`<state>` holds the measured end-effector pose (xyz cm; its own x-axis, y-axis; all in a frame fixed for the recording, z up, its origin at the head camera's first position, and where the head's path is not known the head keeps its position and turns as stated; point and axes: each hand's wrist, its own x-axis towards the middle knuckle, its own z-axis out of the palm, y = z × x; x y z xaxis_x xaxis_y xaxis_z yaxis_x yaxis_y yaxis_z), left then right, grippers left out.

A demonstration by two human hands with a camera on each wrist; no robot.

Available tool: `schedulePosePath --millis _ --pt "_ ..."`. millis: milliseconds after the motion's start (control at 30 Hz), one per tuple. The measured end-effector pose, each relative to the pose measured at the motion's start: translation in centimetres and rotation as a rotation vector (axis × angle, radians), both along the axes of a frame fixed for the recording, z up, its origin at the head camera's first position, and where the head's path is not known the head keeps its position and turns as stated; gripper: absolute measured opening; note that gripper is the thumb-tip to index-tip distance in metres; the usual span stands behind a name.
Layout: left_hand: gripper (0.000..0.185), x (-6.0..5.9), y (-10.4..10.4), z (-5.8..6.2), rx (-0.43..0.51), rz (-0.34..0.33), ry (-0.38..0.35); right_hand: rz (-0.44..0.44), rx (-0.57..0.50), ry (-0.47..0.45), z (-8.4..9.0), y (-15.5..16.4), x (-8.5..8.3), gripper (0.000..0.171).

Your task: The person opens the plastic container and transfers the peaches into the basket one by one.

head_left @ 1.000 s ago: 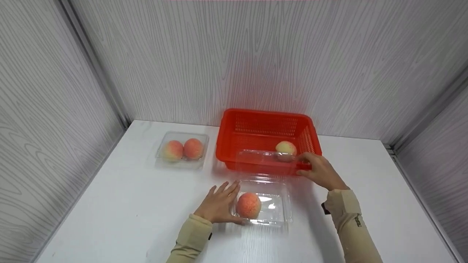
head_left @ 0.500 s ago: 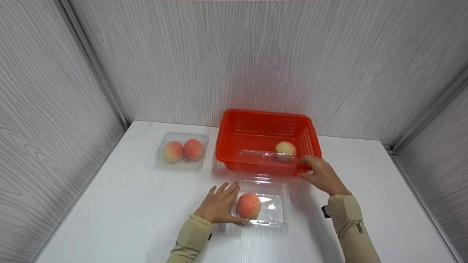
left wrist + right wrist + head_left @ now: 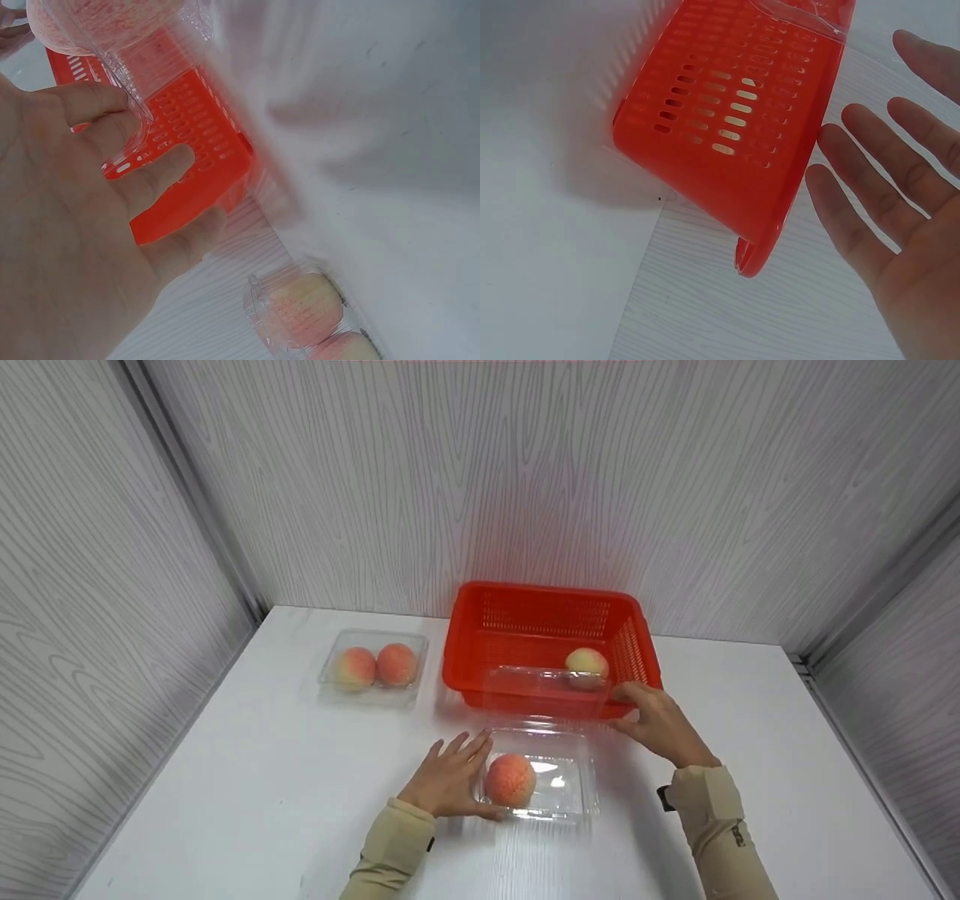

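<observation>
A clear plastic clamshell box (image 3: pixel 566 791) stands with its lid (image 3: pixel 517 690) raised against the front of the red basket (image 3: pixel 465 675). One peach (image 3: pixel 511 781) lies in the box's left half. My left hand (image 3: pixel 448 780) rests with spread fingers at the box's left side, fingertips touching its wall; the left wrist view shows the same fingers (image 3: pixel 150 176) spread. Beside the basket's front right corner is my right hand (image 3: pixel 660 724), fingers apart and close to the lid's right edge. The right wrist view shows those fingers (image 3: pixel 885 180) extended, holding nothing. Another peach (image 3: pixel 587 667) sits inside the basket.
At the back left, a closed clear clamshell box (image 3: pixel 409 697) holds two peaches (image 3: pixel 396 665). The white table (image 3: pixel 225 810) meets wood-grain panels (image 3: pixel 360 495) at the back and sides.
My right hand has drawn slightly down and back from the lid's right edge. The left hand, the boxes and the peaches look unmoved.
</observation>
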<state>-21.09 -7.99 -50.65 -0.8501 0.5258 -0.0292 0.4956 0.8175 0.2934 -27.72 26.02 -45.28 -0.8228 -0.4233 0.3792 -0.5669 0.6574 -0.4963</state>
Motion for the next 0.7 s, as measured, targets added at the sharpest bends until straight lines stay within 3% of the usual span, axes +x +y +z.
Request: schedulePosePath --millis 233,467,700 --pt "0.111 -0.05 0.03 0.12 0.004 0.003 -0.009 0.038 -0.022 0.002 0.13 -0.37 0.3 0.028" --pt "0.111 -0.08 0.1 0.08 0.013 -0.002 -0.002 0.021 0.013 0.037 0.02 -0.5 0.51 0.018" --pt "0.112 0.01 0.0 0.07 0.029 -0.002 -0.017 0.016 0.001 -0.01 -0.35 -0.83 0.85 0.016"
